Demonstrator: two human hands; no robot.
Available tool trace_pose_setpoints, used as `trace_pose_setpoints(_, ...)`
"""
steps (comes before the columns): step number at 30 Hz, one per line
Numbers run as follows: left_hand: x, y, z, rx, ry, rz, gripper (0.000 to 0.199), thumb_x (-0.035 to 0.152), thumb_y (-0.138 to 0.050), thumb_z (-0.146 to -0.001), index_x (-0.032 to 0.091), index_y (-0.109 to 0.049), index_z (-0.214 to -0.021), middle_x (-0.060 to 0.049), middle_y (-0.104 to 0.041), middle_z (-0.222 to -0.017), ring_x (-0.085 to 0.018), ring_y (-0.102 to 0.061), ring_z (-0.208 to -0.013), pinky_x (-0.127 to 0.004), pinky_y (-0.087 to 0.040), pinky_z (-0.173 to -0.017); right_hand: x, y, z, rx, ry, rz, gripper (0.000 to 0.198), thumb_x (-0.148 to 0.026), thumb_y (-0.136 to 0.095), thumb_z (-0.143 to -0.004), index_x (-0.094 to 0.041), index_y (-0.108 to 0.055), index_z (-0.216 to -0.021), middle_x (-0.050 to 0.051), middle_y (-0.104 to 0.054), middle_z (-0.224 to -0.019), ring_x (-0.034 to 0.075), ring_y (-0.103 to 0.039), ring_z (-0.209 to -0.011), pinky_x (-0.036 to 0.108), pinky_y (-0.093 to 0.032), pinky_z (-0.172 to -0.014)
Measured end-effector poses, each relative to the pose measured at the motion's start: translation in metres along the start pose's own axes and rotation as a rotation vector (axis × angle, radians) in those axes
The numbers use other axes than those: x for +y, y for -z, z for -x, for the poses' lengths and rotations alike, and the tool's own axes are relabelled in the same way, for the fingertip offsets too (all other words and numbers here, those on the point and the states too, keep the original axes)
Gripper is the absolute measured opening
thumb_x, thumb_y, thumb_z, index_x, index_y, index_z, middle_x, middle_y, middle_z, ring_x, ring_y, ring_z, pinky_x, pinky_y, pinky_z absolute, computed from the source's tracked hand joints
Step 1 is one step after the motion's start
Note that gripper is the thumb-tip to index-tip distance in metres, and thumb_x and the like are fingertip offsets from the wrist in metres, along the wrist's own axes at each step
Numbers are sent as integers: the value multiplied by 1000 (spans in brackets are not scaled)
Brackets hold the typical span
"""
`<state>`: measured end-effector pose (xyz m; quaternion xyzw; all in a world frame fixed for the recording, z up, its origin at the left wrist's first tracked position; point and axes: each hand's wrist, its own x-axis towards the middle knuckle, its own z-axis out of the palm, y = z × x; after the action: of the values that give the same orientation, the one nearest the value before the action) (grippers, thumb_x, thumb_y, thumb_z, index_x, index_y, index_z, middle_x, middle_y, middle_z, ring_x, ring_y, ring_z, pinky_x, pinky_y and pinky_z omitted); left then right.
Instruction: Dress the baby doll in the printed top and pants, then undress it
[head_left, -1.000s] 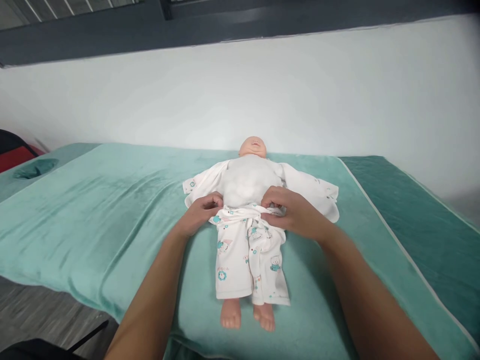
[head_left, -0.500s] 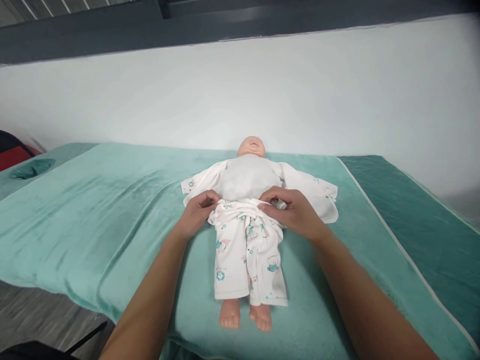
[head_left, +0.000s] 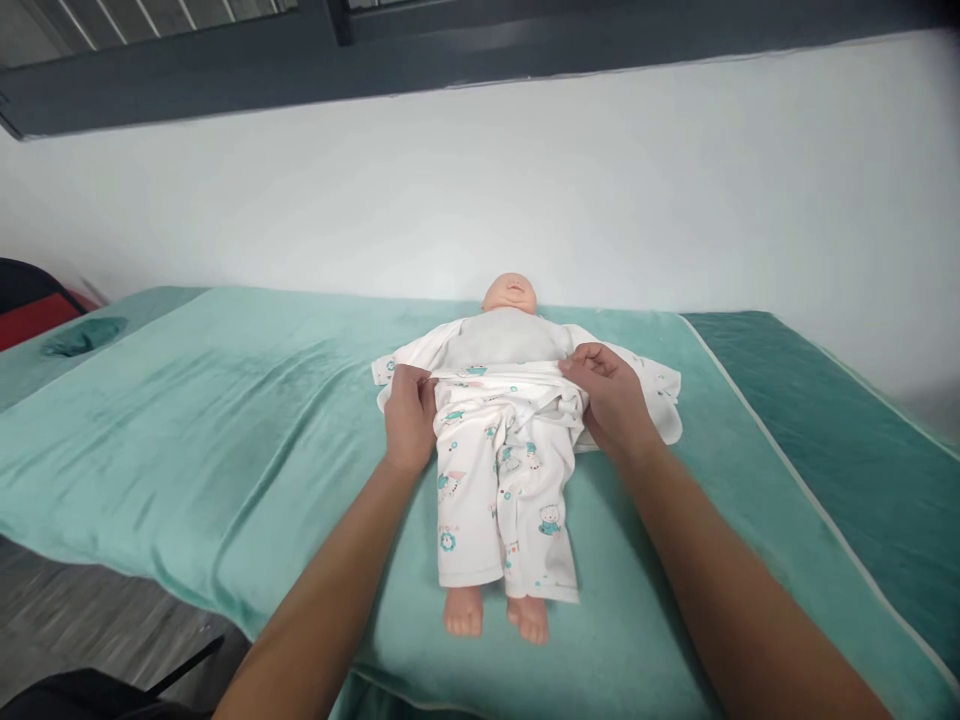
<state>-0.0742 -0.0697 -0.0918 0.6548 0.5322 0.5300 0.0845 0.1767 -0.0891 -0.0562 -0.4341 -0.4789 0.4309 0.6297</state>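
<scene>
A baby doll (head_left: pixel 511 294) lies on its back, head toward the wall and bare feet toward me. It wears white printed pants (head_left: pixel 472 500), whose waistband stretches straight across its belly between my hands. My left hand (head_left: pixel 410 415) is closed on the waistband at the doll's hip on the left. On the other side, my right hand (head_left: pixel 611 395) pinches the waistband between thumb and fingers. A white shirt (head_left: pixel 637 375) lies spread open under the doll, its sleeves out to both sides. Above the waistband the pale torso (head_left: pixel 506 338) shows.
The bed is covered with a light green sheet (head_left: pixel 187 420), wrinkled on the left. A darker green cover (head_left: pixel 840 430) lies at the right. Behind stands a white wall (head_left: pixel 480 190). A black and red object (head_left: pixel 34 315) is at the far left, and grey floor (head_left: pixel 67 620) shows lower left.
Both hands have moved up toward the doll's chest, pulling the waistband higher over the belly. The bunched waist has spread flatter, and the pant hems have risen slightly.
</scene>
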Motion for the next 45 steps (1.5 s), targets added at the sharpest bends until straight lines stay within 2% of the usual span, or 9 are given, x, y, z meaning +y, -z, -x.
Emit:
trace_pose_setpoints(8,-7,-1,-11,-354,213,270,21,30,-59,-81,22,-62,-100,0,-62,-83,-17,-55,-76,-28,-42,-71,17,10,-8,-34,-107,111,39,-52,-78,-68,-22,-56,-78,-6,-49,-63,11,-41,-56,25,-33,-52)
trace_pose_setpoints(13,-5,5,-18,-469,408,454,23,37,-66,-76,21,-65,-93,2,-61,-79,-12,-52,-65,-23,-38,-58,9,31,-9,-315,-183,204,39,-55,-73,-75,-19,-60,-79,-4,-55,-69,10,-45,-61,25,-35,-56)
trace_pose_setpoints(19,-9,9,-20,-482,507,601,22,37,-69,-74,22,-65,-90,4,-56,-73,-10,-45,-57,-21,-32,-51,-7,46,-4,-633,-217,274,25,-34,-77,-73,-18,-64,-87,2,-64,-90,16,-58,-86,31,-44,-80)
trace_pose_setpoints(23,-8,8,-21,-397,481,622,32,51,-63,-82,22,-68,-94,0,-63,-82,-15,-55,-70,-25,-41,-59,-6,36,-1,-540,-95,300,20,-32,-73,-75,-19,-63,-86,0,-60,-83,15,-54,-78,30,-42,-72)
trace_pose_setpoints(28,4,-1,-25,-298,212,478,22,41,-67,-80,23,-70,-93,-5,-61,-109,-21,-56,-108,-30,-46,-89,-1,13,4,-293,162,306,10,-30,-63,-82,-23,-57,-85,-3,-51,-75,14,-47,-69,28,-39,-65)
trace_pose_setpoints(32,21,-3,-28,-367,71,347,16,34,-71,-75,23,-68,-87,-7,-53,-118,-23,-51,-119,-34,-41,-100,2,0,7,-168,310,356,7,-30,-59,-85,-25,-56,-82,0,-52,-82,16,-47,-71,31,-40,-66)
trace_pose_setpoints(36,24,-1,-30,-418,92,340,16,30,-71,-73,20,-58,-75,-7,-55,-118,-24,-53,-114,-33,-43,-93,0,-5,9,-120,436,439,6,-27,-56,-88,-25,-58,-83,2,-54,-84,18,-50,-77,33,-42,-69)
trace_pose_setpoints(42,-2,-16,-38,-41,257,457,16,12,-52,-64,22,-48,-77,0,-59,-87,-17,-55,-85,-29,-43,-78,-4,-12,13,-89,409,575,8,-21,-57,-86,-24,-64,-86,4,-56,-89,17,-52,-74,32,-43,-63)
trace_pose_setpoints(45,-13,-26,-49,-1,377,376,16,14,-49,-62,22,-48,-75,2,-55,-78,-16,-50,-78,-28,-41,-74,0,0,6,-32,433,627,13,-15,-56,-82,-23,-66,-82,4,-57,-88,17,-53,-74,33,-43,-65)
